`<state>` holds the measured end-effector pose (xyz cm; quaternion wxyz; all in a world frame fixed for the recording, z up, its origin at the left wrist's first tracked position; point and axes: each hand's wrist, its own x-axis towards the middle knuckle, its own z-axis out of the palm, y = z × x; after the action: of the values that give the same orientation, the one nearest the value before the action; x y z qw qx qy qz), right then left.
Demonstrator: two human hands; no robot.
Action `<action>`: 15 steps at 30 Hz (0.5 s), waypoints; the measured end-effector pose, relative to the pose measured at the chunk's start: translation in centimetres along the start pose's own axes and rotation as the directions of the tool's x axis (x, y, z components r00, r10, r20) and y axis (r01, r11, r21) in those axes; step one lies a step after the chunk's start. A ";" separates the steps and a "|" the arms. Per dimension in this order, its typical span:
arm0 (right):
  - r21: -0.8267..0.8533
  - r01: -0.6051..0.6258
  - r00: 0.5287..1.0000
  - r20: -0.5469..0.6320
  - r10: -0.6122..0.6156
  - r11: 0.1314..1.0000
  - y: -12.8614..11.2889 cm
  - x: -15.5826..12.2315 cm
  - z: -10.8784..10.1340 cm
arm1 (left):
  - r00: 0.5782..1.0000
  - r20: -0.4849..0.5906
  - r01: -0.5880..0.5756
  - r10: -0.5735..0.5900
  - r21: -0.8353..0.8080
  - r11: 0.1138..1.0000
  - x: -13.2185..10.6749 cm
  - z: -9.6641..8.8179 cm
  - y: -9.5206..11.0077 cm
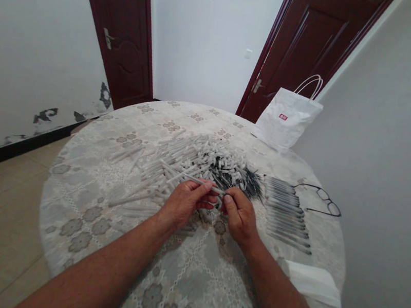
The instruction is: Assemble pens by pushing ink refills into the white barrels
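Note:
My left hand (190, 201) pinches a slim whitish pen barrel (196, 179) between thumb and fingers, its far end pointing left. Close beside it, my right hand (238, 212) is closed at the barrel's right end; a small part there is mostly hidden by the fingertips. Behind both hands spreads a heap of loose white barrels (164, 168). Short white pieces (225, 152) lie at the top of the pile, with thin black refills (250, 182) on its right. A row of pens with dark insides (287, 214) lies side by side to the right.
The round table has a flowered cloth (151, 296). A white paper bag (289, 118) stands at the back right. Eyeglasses (325, 199) lie near the right edge, and a folded white item (312, 283) sits beside my right forearm.

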<state>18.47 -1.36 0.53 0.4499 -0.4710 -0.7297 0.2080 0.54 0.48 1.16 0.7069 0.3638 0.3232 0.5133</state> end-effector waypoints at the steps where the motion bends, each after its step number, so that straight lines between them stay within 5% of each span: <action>1: 0.010 -0.003 1.000 0.007 0.003 1.000 -0.1 0.0 0.0 | 1.000 0.005 0.005 -0.005 0.000 1.000 0.0 0.0 0.0; 9: 0.129 -0.072 0.997 0.009 0.072 0.989 0.2 0.0 0.1 | 1.000 -0.026 -0.009 0.010 0.007 1.000 0.1 0.0 0.2; 15: 0.023 -0.036 0.999 -0.007 0.036 0.999 0.2 0.0 -0.1 | 1.000 -0.003 -0.007 0.007 0.012 1.000 0.0 -0.1 0.1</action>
<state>18.61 -1.27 0.45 0.4542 -0.4797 -0.7171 0.2224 0.41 0.57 1.20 0.7023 0.3684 0.3260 0.5145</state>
